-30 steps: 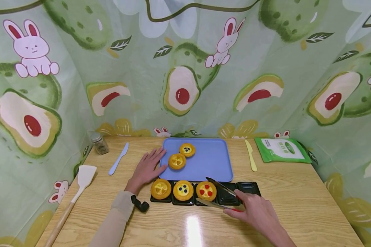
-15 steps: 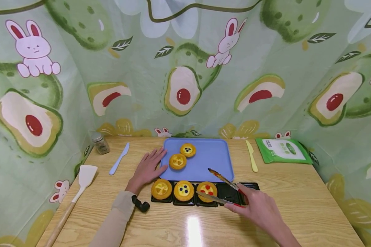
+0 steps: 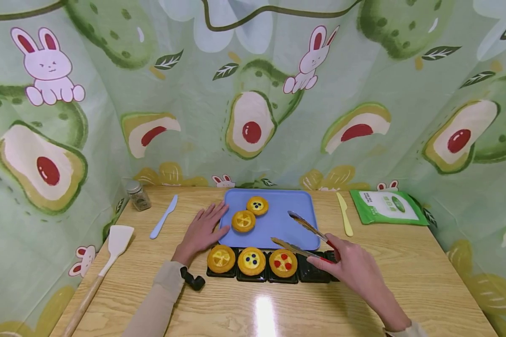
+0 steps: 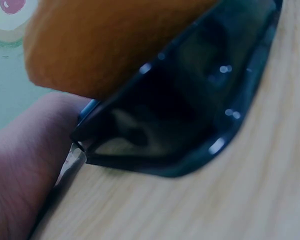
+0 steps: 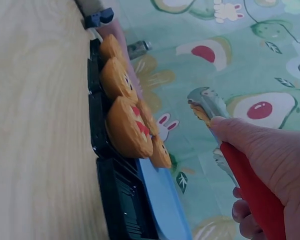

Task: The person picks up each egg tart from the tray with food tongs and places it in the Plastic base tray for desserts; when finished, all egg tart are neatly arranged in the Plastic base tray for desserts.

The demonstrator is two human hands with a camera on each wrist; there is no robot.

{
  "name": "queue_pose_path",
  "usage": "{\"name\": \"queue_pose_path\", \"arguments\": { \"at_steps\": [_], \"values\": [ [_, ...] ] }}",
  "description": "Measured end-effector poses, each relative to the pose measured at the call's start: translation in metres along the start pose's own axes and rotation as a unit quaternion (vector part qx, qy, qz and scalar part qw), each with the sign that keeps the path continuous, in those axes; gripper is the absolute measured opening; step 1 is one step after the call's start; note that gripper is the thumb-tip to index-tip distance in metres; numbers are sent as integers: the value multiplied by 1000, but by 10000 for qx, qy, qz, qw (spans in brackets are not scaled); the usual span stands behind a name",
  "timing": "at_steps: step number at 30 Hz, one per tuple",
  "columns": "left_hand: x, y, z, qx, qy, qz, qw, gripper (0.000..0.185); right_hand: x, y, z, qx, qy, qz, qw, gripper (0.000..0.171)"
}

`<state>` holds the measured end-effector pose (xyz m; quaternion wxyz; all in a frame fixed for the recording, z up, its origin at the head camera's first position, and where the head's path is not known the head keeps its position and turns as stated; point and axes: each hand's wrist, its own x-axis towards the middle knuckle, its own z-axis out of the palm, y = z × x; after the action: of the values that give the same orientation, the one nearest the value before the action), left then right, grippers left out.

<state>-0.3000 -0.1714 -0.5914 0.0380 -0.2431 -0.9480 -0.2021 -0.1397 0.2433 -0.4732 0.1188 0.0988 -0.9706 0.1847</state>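
R hand grips tongs by the red handle end, fingers curled round it; tong arms spread apart, nothing between the tips. Vs 0.5 s ago: tongs have lifted off the red-dot tart and swung back over the blue tray. Earlier the tips straddled that tart; now the lower tip sits just behind it and the upper tip is further back above bare tray. R hand has moved back a little w/ them, now covering the rightmost cells of the black tray. Red-dot tart unmoved, in the 3rd cell from left, just left of the R fingers; blue-dot tart and yellow tart beside it in the 1st two cells, same as before. L hand unchanged: flat on the table, fingers straight and slightly spread, fingertips touching the blue tray's left edge. Two more tarts on the blue tray just right of the L fingertips, not shifted. L wrist view too close and blurred to tell more.
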Motion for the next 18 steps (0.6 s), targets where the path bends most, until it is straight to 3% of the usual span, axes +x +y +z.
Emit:
{"name": "queue_pose_path", "arguments": {
  "at_steps": [5,18],
  "values": [
    [0,-1,0,26,0,-6,10000,74,17,4,0,88,-7,-40,10000,54],
    [-1,0,0,-8,-10,-27,10000,74,61,19,12,141,-257,-297,9991,74]
  ]
}}
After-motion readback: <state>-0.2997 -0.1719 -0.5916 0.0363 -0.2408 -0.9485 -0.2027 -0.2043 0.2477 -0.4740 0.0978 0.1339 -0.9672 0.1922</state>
